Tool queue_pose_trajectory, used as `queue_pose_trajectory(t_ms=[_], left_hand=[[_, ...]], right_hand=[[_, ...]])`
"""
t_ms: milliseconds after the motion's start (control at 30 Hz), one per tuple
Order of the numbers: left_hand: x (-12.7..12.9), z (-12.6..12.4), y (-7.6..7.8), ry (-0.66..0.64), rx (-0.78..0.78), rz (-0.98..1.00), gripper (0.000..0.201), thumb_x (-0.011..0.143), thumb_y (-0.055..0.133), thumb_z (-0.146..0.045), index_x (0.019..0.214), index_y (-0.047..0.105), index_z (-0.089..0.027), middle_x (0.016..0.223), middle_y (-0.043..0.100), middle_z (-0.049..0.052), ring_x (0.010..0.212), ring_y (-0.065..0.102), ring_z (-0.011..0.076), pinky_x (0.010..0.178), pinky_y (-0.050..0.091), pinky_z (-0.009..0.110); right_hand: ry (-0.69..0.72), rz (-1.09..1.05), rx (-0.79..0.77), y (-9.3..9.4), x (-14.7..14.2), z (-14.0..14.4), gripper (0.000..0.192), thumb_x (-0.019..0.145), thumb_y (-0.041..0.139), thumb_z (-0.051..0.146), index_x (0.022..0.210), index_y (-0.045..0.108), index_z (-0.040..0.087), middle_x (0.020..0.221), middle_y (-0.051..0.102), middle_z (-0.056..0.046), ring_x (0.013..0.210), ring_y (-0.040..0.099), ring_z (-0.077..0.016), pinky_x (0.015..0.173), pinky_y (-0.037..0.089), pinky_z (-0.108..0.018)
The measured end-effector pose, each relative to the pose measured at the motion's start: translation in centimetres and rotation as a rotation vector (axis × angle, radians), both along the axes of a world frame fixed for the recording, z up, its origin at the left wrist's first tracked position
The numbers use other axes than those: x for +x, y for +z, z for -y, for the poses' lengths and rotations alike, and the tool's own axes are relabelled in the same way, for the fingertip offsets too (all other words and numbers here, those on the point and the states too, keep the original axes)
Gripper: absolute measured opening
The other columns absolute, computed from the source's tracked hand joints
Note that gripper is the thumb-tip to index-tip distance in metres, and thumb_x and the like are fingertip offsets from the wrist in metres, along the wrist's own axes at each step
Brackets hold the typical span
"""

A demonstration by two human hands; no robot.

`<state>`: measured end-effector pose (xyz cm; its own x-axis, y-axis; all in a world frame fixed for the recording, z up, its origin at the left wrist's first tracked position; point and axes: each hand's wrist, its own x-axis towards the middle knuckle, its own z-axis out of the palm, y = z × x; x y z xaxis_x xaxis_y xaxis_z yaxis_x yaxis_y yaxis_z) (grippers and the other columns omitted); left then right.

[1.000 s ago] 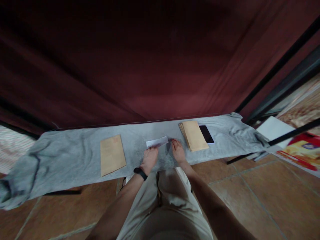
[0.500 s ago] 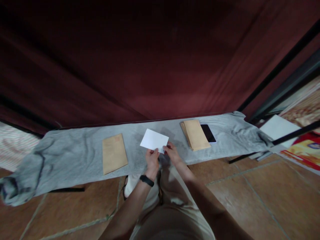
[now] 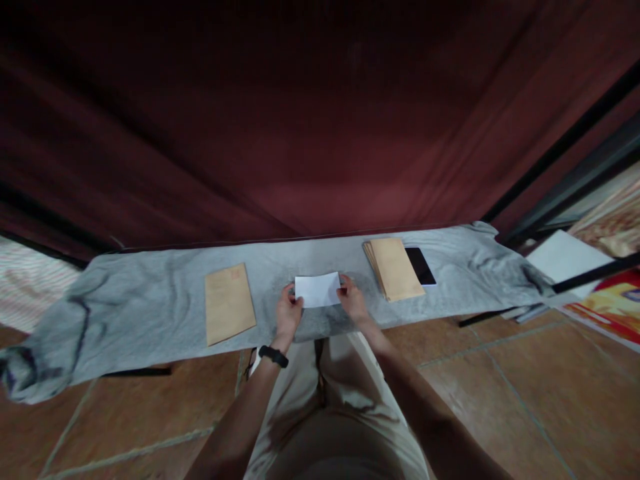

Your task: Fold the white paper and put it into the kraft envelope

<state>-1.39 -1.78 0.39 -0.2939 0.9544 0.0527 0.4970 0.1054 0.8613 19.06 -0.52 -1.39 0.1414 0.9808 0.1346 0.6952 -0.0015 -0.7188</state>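
Observation:
A white sheet of paper [image 3: 317, 291] is held level above the grey cloth, its long side running left to right. My left hand [image 3: 289, 312] pinches its left edge, and a dark band circles that wrist. At the opposite edge my right hand [image 3: 353, 300] grips the paper between thumb and fingers. Left of my hands lies a single brown envelope [image 3: 230, 304] with a faint reddish mark near its top right corner. To the right is a stack of brown envelopes [image 3: 396, 268], slightly fanned, partly covering a dark phone or tablet [image 3: 421, 265].
The grey cloth [image 3: 155, 300] covers a long, narrow surface against a dark red fabric [image 3: 320, 147]. Black metal bars [image 3: 595, 272] stand at the right, near a white board [image 3: 567, 261] and a red and yellow printed item [image 3: 613, 300]. Brown tiles make up the floor.
The paper has turned from a tilt to nearly square with me. My hands have moved apart, from its lower edge to its left and right edges.

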Motion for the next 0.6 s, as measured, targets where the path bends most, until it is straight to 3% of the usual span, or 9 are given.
queue_pose_trajectory(t_ms=[200,367,467,600], left_hand=[[0.4,0.5,1.0,-0.112,-0.142,-0.238,0.044,0.087,0.057,-0.019,0.13,0.058,-0.015,0.086,0.069,0.004,0.077,0.067,0.0188,0.076,0.051,0.03],[0.7,0.4,2.0,-0.123,-0.258,-0.328,0.042,0.088,0.057,-0.019,0.13,0.06,-0.018,0.096,0.073,0.007,0.088,0.07,0.0227,0.079,0.052,0.032],[0.8,0.3,2.3,-0.122,-0.273,-0.357,0.043,0.089,0.057,-0.018,0.131,0.06,-0.018,0.101,0.074,0.009,0.092,0.07,0.0239,0.082,0.052,0.033],[0.7,0.4,2.0,-0.129,-0.251,-0.378,0.043,0.089,0.054,-0.016,0.131,0.059,-0.02,0.101,0.074,0.008,0.093,0.07,0.0233,0.083,0.053,0.034]], right_hand=[[0.008,0.288,0.025,0.7,-0.2,1.2,0.047,0.096,0.043,0.016,0.142,0.052,0.019,0.124,0.066,-0.013,0.102,0.067,-0.0235,0.086,0.053,-0.031],[0.142,0.37,0.136,1.1,-0.5,1.8,0.044,0.099,0.041,0.018,0.141,0.054,0.016,0.142,0.057,-0.013,0.128,0.054,-0.0252,0.107,0.044,-0.039],[0.25,0.409,0.152,0.9,-0.8,2.0,0.043,0.102,0.041,0.023,0.143,0.053,0.015,0.15,0.052,-0.011,0.137,0.048,-0.0236,0.115,0.036,-0.04],[0.278,0.458,0.14,0.6,-0.9,2.4,0.044,0.105,0.041,0.029,0.144,0.052,0.014,0.152,0.05,-0.012,0.141,0.044,-0.0249,0.119,0.031,-0.044]])
